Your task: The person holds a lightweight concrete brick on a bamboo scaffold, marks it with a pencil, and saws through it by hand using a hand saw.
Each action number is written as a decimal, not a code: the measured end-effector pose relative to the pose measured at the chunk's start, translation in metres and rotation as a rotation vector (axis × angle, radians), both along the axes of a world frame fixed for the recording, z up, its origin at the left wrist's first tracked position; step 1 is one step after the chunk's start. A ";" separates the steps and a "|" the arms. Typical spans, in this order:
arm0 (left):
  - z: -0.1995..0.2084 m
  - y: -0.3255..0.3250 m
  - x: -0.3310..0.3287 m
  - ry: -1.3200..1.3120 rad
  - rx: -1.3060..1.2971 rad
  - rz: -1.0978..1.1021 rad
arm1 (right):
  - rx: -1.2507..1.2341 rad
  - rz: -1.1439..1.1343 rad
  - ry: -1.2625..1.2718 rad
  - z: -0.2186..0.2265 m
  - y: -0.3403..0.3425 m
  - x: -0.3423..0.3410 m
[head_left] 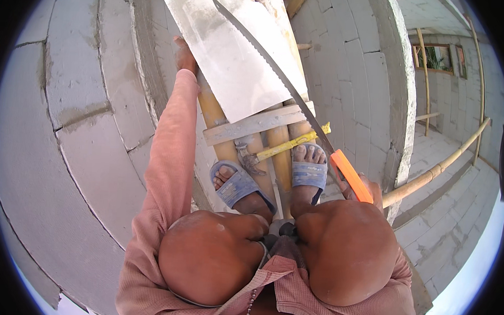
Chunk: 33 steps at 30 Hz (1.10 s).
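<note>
My right hand [367, 188] is closed round the orange handle of a handsaw [272, 64]. Its long, curved, toothed blade slants up and to the left, passing above a flat pale block [255, 74]. At the block's left edge is my left hand [185, 56], gripping the side, with part of its fingers hidden. The block lies on bamboo poles beyond a wooden crosspiece [258, 124]. Just on the near side of that crosspiece, a hammer [285, 146] with a yellow handle rests across the poles, its metal head between my sandalled feet.
I squat on bamboo poles [278, 153] high between walls. A grey block wall [97, 146] rises close on the left, another wall [401, 96] on the right. Beyond the right wall, a bamboo rail [440, 167] and upright poles stand near a window opening [436, 57].
</note>
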<state>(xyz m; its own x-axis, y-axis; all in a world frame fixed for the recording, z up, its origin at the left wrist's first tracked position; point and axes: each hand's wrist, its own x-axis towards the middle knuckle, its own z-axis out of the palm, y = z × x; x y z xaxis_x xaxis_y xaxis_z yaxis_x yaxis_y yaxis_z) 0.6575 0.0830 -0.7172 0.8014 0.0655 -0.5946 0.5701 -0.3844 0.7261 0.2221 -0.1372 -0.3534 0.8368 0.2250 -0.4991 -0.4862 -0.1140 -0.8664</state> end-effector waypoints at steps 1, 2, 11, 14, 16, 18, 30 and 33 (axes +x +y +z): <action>0.006 0.008 0.002 -0.021 0.002 -0.038 | 0.005 0.003 -0.003 -0.002 0.001 -0.001; 0.003 0.014 0.008 -0.032 0.011 -0.033 | 0.008 0.013 -0.008 -0.005 -0.001 -0.001; 0.002 0.006 0.008 -0.044 0.151 0.054 | -0.001 0.004 -0.006 -0.011 0.006 -0.012; 0.002 0.011 0.011 -0.047 0.143 0.059 | 0.010 0.002 -0.009 -0.010 0.005 -0.015; 0.001 0.012 0.011 -0.047 0.139 0.055 | 0.011 -0.011 -0.008 -0.010 0.007 -0.019; 0.001 0.009 0.011 -0.043 0.130 0.052 | 0.002 -0.026 -0.008 -0.009 0.008 -0.022; -0.001 -0.001 0.010 -0.034 0.062 0.074 | 0.002 -0.030 -0.032 -0.008 0.002 -0.026; 0.002 0.001 0.009 -0.036 0.040 0.076 | 0.060 0.012 -0.063 -0.010 -0.002 -0.022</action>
